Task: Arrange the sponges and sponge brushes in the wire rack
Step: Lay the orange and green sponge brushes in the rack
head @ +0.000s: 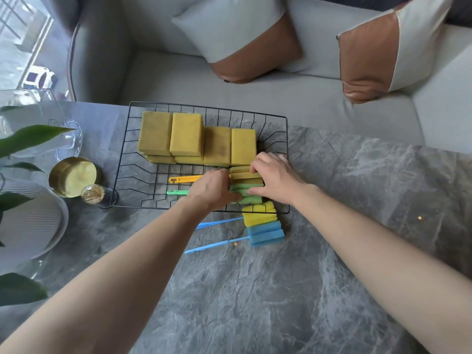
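A black wire rack lies on the grey marble table. Several yellow sponges fill its far half in stacks. In its near right part lie an orange-handled sponge brush and a green sponge brush, handles pointing left. My left hand rests on the handle end of the brush heads, gripping the green brush. My right hand presses on the two heads from the right. Outside the rack, on the table, lie a yellow-headed brush and a blue brush, both with blue handles.
Left of the rack stand a gold tin, a toothpick jar, a clear glass vase, a white ribbed dish and plant leaves. A grey sofa with two cushions lies beyond the table.
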`<state>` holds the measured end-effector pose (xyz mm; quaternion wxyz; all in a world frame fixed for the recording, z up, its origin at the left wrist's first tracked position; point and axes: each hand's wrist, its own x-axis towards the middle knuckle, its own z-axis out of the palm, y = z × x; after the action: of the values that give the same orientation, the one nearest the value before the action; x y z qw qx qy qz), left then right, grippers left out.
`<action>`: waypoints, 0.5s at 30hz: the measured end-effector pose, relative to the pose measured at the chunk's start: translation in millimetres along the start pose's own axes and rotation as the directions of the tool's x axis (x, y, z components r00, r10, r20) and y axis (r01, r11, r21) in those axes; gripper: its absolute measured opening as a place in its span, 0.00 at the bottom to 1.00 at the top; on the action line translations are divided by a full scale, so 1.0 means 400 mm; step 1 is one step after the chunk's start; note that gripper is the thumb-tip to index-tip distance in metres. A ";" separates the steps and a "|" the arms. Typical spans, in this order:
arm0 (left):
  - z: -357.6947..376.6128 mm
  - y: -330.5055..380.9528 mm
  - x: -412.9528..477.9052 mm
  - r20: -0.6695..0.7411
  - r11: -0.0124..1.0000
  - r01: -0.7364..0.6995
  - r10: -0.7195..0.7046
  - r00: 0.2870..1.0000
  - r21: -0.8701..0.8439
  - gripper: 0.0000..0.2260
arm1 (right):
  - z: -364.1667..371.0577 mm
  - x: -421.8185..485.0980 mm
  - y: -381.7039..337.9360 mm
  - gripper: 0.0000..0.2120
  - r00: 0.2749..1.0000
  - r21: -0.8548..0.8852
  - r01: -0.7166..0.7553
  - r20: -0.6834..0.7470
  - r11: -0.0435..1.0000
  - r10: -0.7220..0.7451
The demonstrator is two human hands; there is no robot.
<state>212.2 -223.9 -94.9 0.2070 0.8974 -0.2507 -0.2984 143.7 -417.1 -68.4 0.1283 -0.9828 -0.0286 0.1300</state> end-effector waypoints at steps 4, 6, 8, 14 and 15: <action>-0.017 0.002 -0.014 -0.014 0.999 0.016 -0.016 1.000 -0.047 0.20 | 0.008 -0.008 -0.006 0.25 0.999 -0.011 0.000 -0.038 1.000 0.000; -0.034 -0.004 -0.032 -0.047 0.999 0.011 -0.013 0.999 -0.044 0.18 | 0.005 -0.016 -0.005 0.27 0.998 0.004 -0.012 -0.057 1.000 0.012; -0.050 -0.012 -0.063 -0.106 1.000 -0.022 0.021 0.994 -0.011 0.18 | -0.002 -0.032 -0.005 0.27 0.996 0.025 -0.020 -0.085 0.999 0.022; -0.053 -0.002 -0.234 -0.401 0.980 -0.199 0.190 0.896 0.020 0.11 | -0.008 -0.146 -0.041 0.19 0.951 0.182 -0.039 -0.296 0.983 0.092; -0.041 0.000 -0.265 -0.407 0.974 -0.227 0.214 0.888 0.017 0.10 | -0.002 -0.174 -0.051 0.17 0.935 0.218 -0.047 -0.333 0.975 0.120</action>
<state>148.7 -159.5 -37.0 0.3008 0.9022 -0.2976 -0.0838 76.2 -403.8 -44.8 0.2269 -0.9720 0.0499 -0.0360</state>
